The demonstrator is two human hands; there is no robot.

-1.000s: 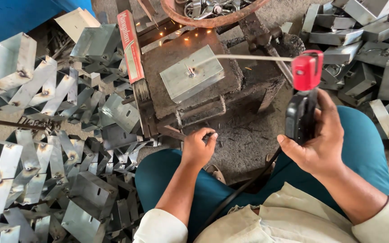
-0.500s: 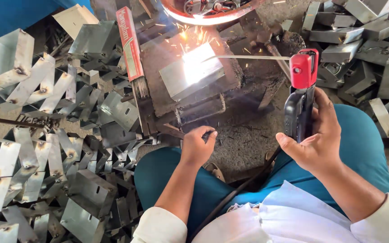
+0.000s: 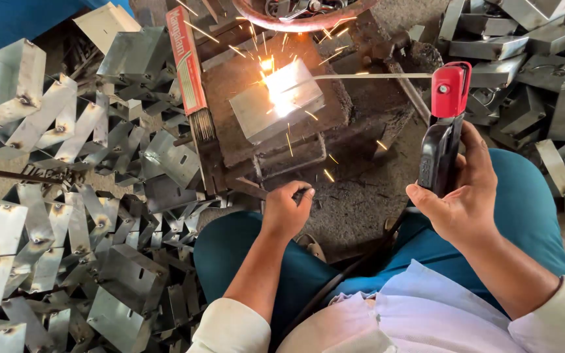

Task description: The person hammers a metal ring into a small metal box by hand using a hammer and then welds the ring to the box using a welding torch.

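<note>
I cannot resolve the electrode tip: arc glare washes out the top of the metal box [image 3: 276, 104]. My left hand [image 3: 286, 209] closes over a dark tool, mostly hidden. The rusty ring [image 3: 295, 23] is cut by the top edge. The bracket pile [image 3: 53, 216] runs off the left edge.

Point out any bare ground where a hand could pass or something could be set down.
Bare grit between left hand, right hand and the block. Crowded: bracket heap to the left, metal boxes to the right, sparks on the workpiece.
</note>
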